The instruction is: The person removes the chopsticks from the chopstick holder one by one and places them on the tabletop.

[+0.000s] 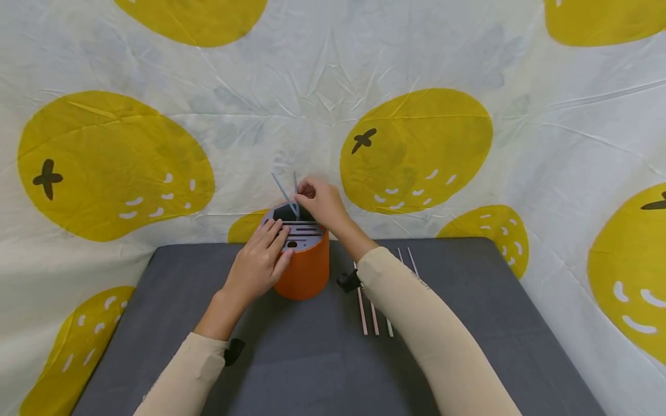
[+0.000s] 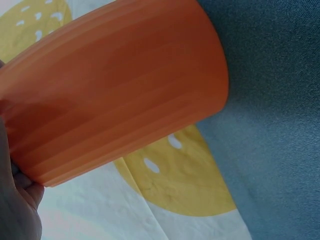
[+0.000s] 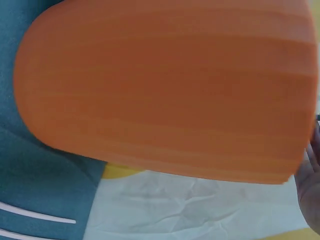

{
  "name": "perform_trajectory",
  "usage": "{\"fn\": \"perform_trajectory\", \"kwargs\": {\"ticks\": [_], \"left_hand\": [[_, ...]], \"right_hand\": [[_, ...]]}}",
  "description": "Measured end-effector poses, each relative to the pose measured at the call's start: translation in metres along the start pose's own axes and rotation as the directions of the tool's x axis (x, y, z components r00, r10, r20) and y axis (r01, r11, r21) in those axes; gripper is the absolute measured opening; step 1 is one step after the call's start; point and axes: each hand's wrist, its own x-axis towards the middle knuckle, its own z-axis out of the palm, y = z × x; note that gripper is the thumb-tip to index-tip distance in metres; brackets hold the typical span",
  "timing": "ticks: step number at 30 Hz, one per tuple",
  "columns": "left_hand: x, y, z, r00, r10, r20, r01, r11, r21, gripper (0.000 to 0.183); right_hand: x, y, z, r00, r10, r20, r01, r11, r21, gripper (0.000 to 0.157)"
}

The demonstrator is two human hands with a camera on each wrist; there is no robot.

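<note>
An orange round utensil holder (image 1: 303, 271) with a grey slotted top (image 1: 304, 240) stands at the back of the table. My left hand (image 1: 260, 260) rests on the left side of that top, fingers laid over it and thumb near the front edge. Behind the slots is a dark opening, where two thin bluish sticks, probably chopsticks, stand tilted. My right hand (image 1: 325, 202) pinches the right one (image 1: 295, 184) between thumb and forefinger, while the left one (image 1: 281, 188) leans away. Both wrist views are mostly filled by the holder's ribbed wall (image 2: 120, 85), with only part of each hand at the edge.
Several thin pink and pale sticks (image 1: 374, 319) lie on the dark grey table (image 1: 312, 358) right of the holder, partly hidden under my right forearm. A white cloth (image 1: 291, 138) printed with yellow fruit hangs close behind the table.
</note>
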Motion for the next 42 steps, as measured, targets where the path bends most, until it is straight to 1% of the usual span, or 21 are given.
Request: {"fn": "perform_trajectory", "kwargs": {"ticks": [3, 6, 8, 11, 14, 17, 21, 26, 28, 29, 32, 33, 37, 39, 42], "left_hand": [[0.000, -0.001, 0.002, 1.000, 0.003, -0.005, -0.003, 1.000, 0.001, 0.060], [0.000, -0.001, 0.002, 1.000, 0.002, -0.012, -0.002, 1.000, -0.002, 0.062], [0.000, -0.001, 0.002, 1.000, -0.002, -0.011, 0.002, 1.000, -0.006, 0.061], [0.000, -0.001, 0.002, 1.000, -0.009, -0.004, 0.009, 1.000, -0.012, 0.058], [0.000, -0.001, 0.001, 1.000, -0.017, 0.012, 0.017, 1.000, -0.012, 0.054], [0.001, -0.001, 0.001, 0.999, -0.028, 0.026, 0.029, 0.999, -0.014, 0.052], [0.001, -0.002, 0.001, 0.999, -0.035, 0.031, 0.035, 0.999, -0.018, 0.053], [0.001, -0.003, 0.001, 0.999, -0.038, 0.036, 0.038, 0.999, -0.017, 0.053], [0.000, -0.003, 0.001, 0.999, -0.037, 0.036, 0.038, 0.999, -0.016, 0.053], [0.000, -0.003, 0.001, 0.999, -0.035, 0.035, 0.036, 0.999, -0.016, 0.053], [0.000, -0.003, 0.001, 0.999, -0.028, 0.030, 0.028, 0.999, -0.015, 0.053], [0.000, -0.003, 0.001, 0.999, -0.026, 0.027, 0.026, 1.000, -0.014, 0.054], [0.001, -0.003, 0.001, 1.000, -0.020, 0.018, 0.021, 1.000, -0.015, 0.056], [0.001, -0.003, 0.000, 1.000, -0.020, 0.018, 0.020, 1.000, -0.017, 0.055], [0.001, -0.003, 0.000, 1.000, -0.017, 0.024, 0.018, 1.000, -0.017, 0.055]], "right_hand": [[-0.001, 0.000, -0.008, 0.999, -0.023, -0.022, 0.024, 0.999, 0.047, 0.011], [-0.003, 0.001, -0.017, 0.998, -0.046, -0.048, 0.052, 0.991, 0.125, 0.011], [-0.004, 0.002, -0.023, 0.995, -0.059, -0.078, 0.073, 0.979, 0.189, 0.012], [-0.005, 0.002, -0.033, 0.987, -0.082, -0.137, 0.118, 0.954, 0.277, 0.013], [-0.006, 0.000, -0.041, 0.974, -0.106, -0.202, 0.172, 0.923, 0.344, 0.015], [-0.006, -0.002, -0.048, 0.954, -0.125, -0.272, 0.229, 0.890, 0.395, 0.016], [-0.008, -0.007, -0.059, 0.933, -0.119, -0.339, 0.277, 0.841, 0.466, 0.016], [-0.014, -0.013, -0.075, 0.918, -0.109, -0.382, 0.321, 0.769, 0.553, 0.012], [-0.017, -0.013, -0.082, 0.913, -0.100, -0.395, 0.332, 0.744, 0.580, 0.010], [-0.019, -0.013, -0.086, 0.911, -0.098, -0.400, 0.337, 0.737, 0.586, 0.009], [-0.024, -0.011, -0.097, 0.907, -0.075, -0.415, 0.336, 0.724, 0.603, 0.009], [-0.026, -0.010, -0.101, 0.906, -0.065, -0.419, 0.332, 0.723, 0.605, 0.009], [-0.034, -0.002, -0.117, 0.903, -0.013, -0.430, 0.301, 0.733, 0.610, 0.009], [-0.038, 0.003, -0.125, 0.896, 0.011, -0.444, 0.292, 0.738, 0.608, 0.009], [-0.046, 0.013, -0.136, 0.888, 0.036, -0.458, 0.286, 0.737, 0.612, 0.010]]}}
